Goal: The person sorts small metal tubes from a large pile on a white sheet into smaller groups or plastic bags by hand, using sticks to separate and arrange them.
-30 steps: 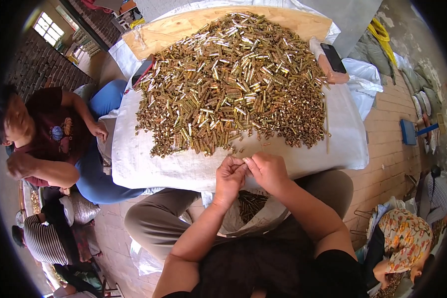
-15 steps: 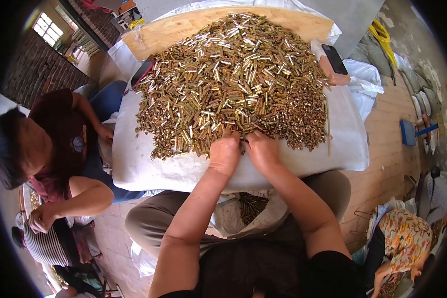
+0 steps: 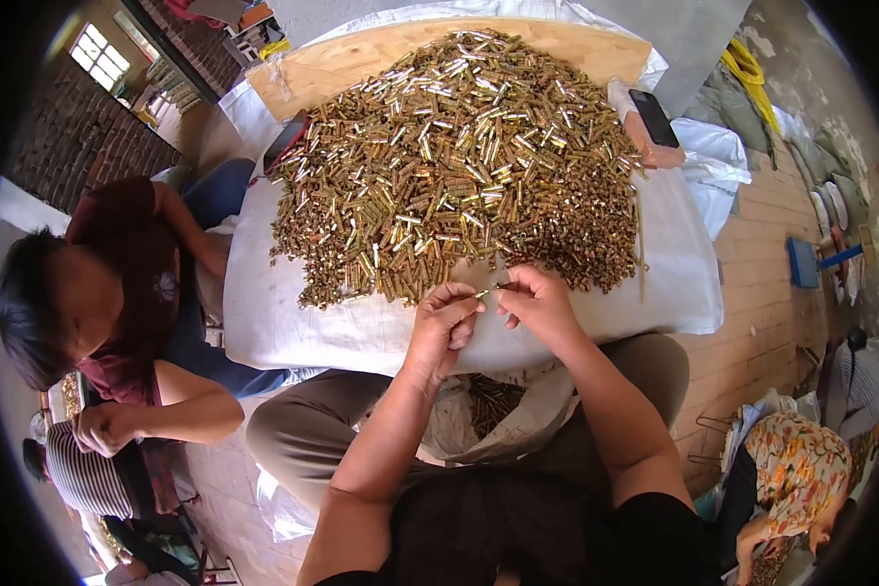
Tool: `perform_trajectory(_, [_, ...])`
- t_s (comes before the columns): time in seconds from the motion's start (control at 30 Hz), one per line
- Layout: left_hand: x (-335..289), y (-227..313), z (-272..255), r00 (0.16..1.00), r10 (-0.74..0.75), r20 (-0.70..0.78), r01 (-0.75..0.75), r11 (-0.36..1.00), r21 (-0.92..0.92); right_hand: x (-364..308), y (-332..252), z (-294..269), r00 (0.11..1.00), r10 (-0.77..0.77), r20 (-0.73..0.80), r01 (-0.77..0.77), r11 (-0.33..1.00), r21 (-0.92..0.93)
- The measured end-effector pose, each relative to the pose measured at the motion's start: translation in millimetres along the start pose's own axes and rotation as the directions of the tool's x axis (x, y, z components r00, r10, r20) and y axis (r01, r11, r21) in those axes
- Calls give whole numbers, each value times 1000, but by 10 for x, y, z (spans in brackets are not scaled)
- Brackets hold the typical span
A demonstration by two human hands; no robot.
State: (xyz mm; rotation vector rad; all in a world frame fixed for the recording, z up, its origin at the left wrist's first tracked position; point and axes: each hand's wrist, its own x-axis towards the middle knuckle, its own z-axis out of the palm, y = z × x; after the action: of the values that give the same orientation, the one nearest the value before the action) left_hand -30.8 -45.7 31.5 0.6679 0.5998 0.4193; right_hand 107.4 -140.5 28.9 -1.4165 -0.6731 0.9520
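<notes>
A large heap of short gold-coloured metal tubes [image 3: 449, 166] covers much of the white-covered table [image 3: 361, 337]. Small nut-like pieces [image 3: 581, 234] lie along its near right and near left edges. Just in front of the heap, my left hand [image 3: 441, 320] is closed on a slim gold-coloured metal piece [image 3: 481, 294], whose tip sticks out past the thumb toward the right. My right hand [image 3: 537, 301] pinches a small dark piece [image 3: 501, 286], too small to name surely. A narrow gap separates the two pieces. Between my knees, an open white sack [image 3: 527, 420] holds several dark metal rods [image 3: 496, 402].
A wooden board [image 3: 361, 66] edges the heap at the back. One phone [image 3: 652, 117] rests on a block at right; another [image 3: 285, 142] lies at left. A co-worker in a maroon shirt [image 3: 132, 264] sits close on my left. Other people work behind, lower left and right.
My hands have drawn back from the heap's near edge toward me and parted slightly, bringing the small pieces into sight. The co-worker at left has leaned a little toward the table.
</notes>
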Motion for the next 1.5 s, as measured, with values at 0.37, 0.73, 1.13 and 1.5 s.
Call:
perform_trajectory(0.37, [-41, -169, 58, 972, 235, -3, -230, 950, 210, -61, -78, -78, 994, 67, 81, -72, 996, 58])
perform_trajectory(0.73, [-111, -112, 106, 959, 283, -7, -270, 922, 276, -67, -118, -36, 996, 54, 72, -59, 996, 69])
perform_trajectory(1.13, [-148, -155, 145, 948, 319, -17, -302, 913, 275, -86, -72, 30, 999, -20, -33, 16, 993, -113])
perform_trajectory(1.5, [-257, -311, 94, 909, 392, -142, -330, 884, 330, -250, 44, 261, 810, -586, 21, 426, 564, -707])
